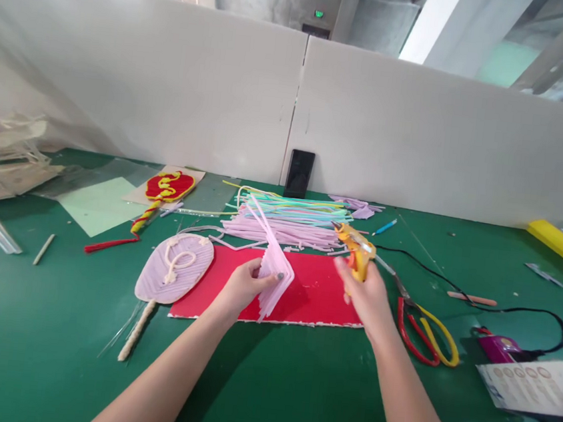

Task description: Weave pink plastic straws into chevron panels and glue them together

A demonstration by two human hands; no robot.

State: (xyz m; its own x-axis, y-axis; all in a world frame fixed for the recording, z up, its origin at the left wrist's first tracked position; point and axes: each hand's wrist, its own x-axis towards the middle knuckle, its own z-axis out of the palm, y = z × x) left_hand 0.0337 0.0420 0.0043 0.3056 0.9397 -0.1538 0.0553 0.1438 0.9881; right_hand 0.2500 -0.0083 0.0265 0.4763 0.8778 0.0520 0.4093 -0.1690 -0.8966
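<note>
My left hand (248, 287) pinches a stack of bent lilac pipe cleaners (277, 274), folded into a V-shaped piece and held up over a red board (317, 302). In my right hand (366, 294) is a yellow-orange hot glue gun (356, 251), its nozzle pointing up and left, apart from the lilac piece. Behind both hands lies a pile of lilac pipe cleaners (284, 233), with mint green ones (302, 208) beyond it. To the left rests a lilac fan (175, 268) with a cord decoration and a wrapped handle.
Red-and-yellow-handled scissors (427, 334) lie right of my right hand. A black cord (436, 274) runs to a purple plug block (498, 347) beside a white box (535, 385). A phone (299, 173) leans on the partition (395, 129). A red-and-yellow fan (169, 187) lies back left.
</note>
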